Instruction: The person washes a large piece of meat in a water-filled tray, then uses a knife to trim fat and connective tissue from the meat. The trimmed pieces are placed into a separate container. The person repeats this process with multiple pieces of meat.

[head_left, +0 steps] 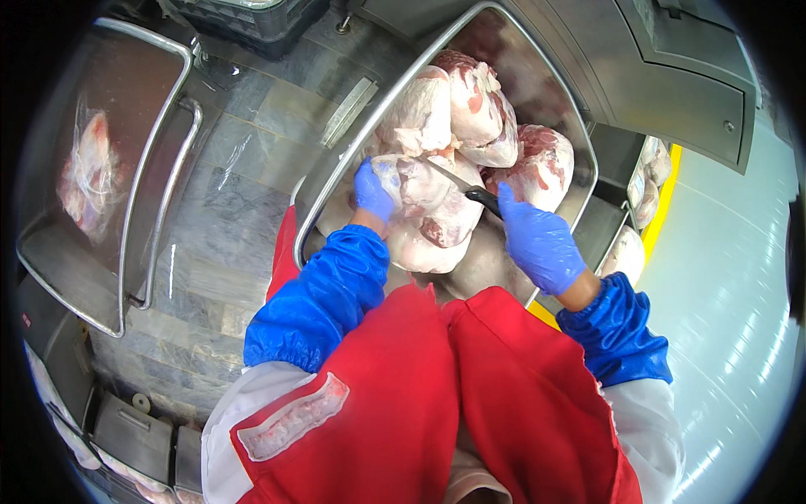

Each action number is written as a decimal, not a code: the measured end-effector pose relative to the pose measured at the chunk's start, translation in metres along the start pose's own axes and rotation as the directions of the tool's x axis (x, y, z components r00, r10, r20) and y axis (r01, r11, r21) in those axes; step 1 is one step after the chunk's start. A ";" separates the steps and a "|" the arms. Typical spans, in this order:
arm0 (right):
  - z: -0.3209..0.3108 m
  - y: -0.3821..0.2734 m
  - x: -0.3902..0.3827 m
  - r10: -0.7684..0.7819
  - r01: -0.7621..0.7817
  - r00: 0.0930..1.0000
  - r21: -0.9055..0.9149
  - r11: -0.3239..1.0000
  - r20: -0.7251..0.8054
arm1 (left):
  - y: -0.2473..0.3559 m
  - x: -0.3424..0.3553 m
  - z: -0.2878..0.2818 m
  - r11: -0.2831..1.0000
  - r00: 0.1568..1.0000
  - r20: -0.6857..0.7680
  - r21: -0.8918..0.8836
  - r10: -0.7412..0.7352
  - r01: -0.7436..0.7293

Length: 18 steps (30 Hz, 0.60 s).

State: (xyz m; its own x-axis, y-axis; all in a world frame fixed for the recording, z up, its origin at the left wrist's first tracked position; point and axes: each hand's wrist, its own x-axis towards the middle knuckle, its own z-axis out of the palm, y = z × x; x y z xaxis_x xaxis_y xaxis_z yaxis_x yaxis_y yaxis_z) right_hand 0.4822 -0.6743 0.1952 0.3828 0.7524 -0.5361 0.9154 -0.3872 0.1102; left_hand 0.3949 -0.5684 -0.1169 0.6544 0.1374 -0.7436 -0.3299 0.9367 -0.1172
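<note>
Left hand (372, 193) on meat (424, 197) | right hand (537, 239) holds knife (470, 191) beside it

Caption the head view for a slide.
Left hand steadies a raw meat cut in a steel bin while the right hand holds a knife.
</note>
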 end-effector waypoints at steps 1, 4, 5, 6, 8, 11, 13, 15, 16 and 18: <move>-0.004 0.002 -0.005 0.076 -0.080 0.994 0.049 0.996 0.075 | 0.000 0.001 0.002 0.999 0.998 -0.055 -0.027 0.021 -0.023; 0.019 -0.002 -0.014 0.161 -0.172 0.985 0.208 0.963 0.067 | -0.003 0.003 0.005 0.985 0.980 -0.190 -0.149 0.063 -0.092; 0.031 -0.004 -0.016 0.200 -0.221 0.975 0.275 0.936 0.101 | -0.003 0.008 0.001 0.968 0.974 -0.212 -0.219 0.074 -0.121; 0.051 -0.010 -0.019 0.250 -0.306 0.948 0.357 0.883 0.196 | -0.003 0.013 -0.002 0.946 0.968 -0.235 -0.287 0.084 -0.152; 0.102 -0.028 -0.029 0.334 -0.453 0.891 0.550 0.702 0.307 | -0.005 0.029 -0.018 0.971 0.964 -0.232 -0.163 0.132 -0.173; 0.173 -0.068 -0.027 0.498 -0.592 0.792 0.643 0.486 0.353 | -0.005 0.033 -0.023 0.980 0.975 -0.164 -0.112 0.148 -0.167; 0.223 -0.084 -0.023 0.534 -0.578 0.758 0.765 0.285 0.374 | -0.005 0.026 -0.014 0.977 0.970 -0.148 -0.059 0.194 -0.205; 0.233 -0.093 -0.030 0.538 -0.477 0.795 0.836 0.271 0.280 | -0.006 0.007 0.011 0.961 0.946 -0.172 0.078 0.276 -0.266; 0.203 -0.087 -0.035 0.515 -0.380 0.849 0.810 0.448 0.113 | 0.000 0.013 0.002 0.965 0.966 -0.030 -0.037 0.259 -0.260; 0.147 -0.068 -0.050 0.429 -0.271 0.901 0.696 0.666 -0.060 | 0.004 0.035 -0.018 0.948 0.931 0.267 -0.264 0.250 -0.179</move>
State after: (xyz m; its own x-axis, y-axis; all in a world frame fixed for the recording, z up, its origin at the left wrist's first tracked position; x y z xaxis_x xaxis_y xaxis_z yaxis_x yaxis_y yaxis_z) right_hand 0.3826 -0.7638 0.0920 0.7454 0.5439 -0.3853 0.4190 -0.8319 -0.3638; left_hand 0.4049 -0.5658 -0.1553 0.7082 0.4484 -0.5454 -0.6094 0.7783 -0.1514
